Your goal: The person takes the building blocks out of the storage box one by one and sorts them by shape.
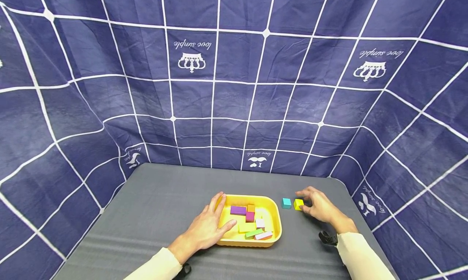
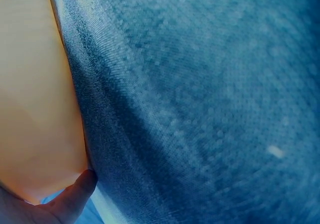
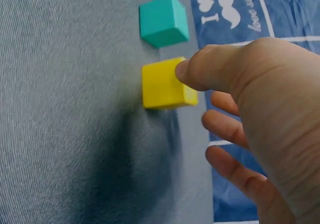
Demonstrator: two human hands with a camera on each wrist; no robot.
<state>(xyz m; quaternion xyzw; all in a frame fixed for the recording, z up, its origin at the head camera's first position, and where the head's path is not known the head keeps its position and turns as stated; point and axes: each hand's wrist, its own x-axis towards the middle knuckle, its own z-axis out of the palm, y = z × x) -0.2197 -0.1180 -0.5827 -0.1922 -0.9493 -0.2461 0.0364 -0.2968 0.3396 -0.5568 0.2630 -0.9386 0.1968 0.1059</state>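
Right hand (image 1: 319, 207) sits on the right side of the flat grey table mat (image 1: 146, 215), just beside the small yellow cube block (image 1: 298, 204); its thumb (image 3: 210, 71) touches the top right edge of the block, and the other fingers (image 3: 227, 126) are spread out loose behind it, so it is not pinching the block yet; a small teal cube block (image 1: 287, 203) sits just to the left of the yellow one, close but not touching.

Left hand (image 1: 209, 225) lies flat with straight fingers on the left rim of the shallow yellow plastic tray (image 1: 276, 223); the thumb (image 2: 75, 194) rests at the tray wall; the tray holds purple, orange, pink, green, yellow and pale blocks lying mixed up.

Yellow block looks hard and light, with smooth flat sides, so it may slip; I think the best way to hold it is thumb on one flat side and a finger on the side across from it; the teal block is so close that a finger could bump it.
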